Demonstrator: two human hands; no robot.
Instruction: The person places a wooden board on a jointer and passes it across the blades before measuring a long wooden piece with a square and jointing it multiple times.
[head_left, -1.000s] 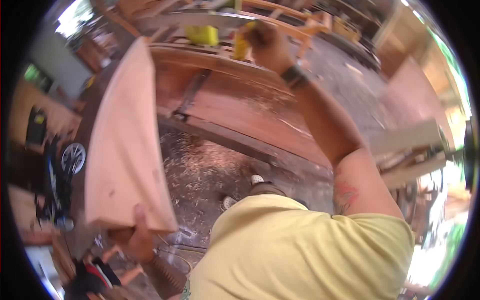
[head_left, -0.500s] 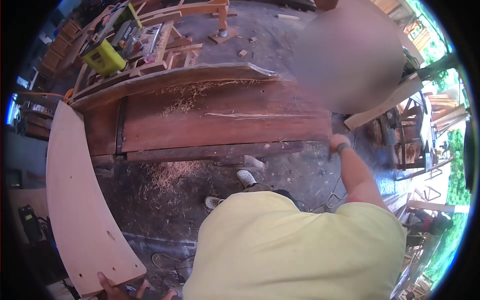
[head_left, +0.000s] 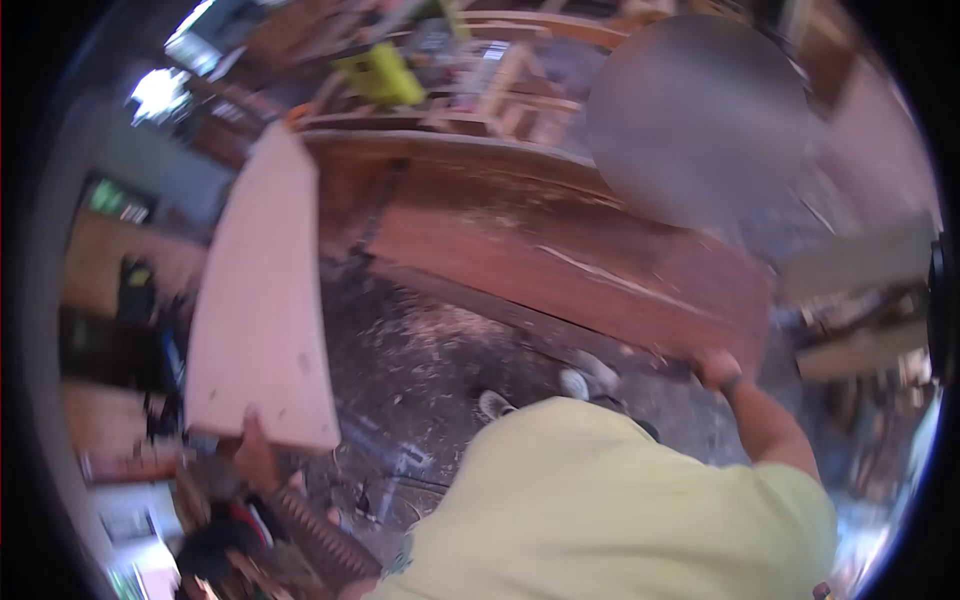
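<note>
My left hand grips the near end of a long pale curved plank, thumb on its top face; the fingers beneath are hidden. Dark holes mark this end, and the plank stretches away along the left side. On the right, my right hand, with a band at the wrist, is closed on the near corner of a wide reddish-brown wooden slab. Wood shavings and a long pale split show on the slab. Motion blur softens the finger detail.
A yellow-green machine stands among wooden frames behind the slab. Shavings lie on the floor near my feet. Another person's dark head shows at lower left. Boards are at right. A round blurred patch hides the upper right.
My view has turned, so the slab appears tilted and farther right. The plank and my left hand appear higher and farther right. Both hands keep their grip.
</note>
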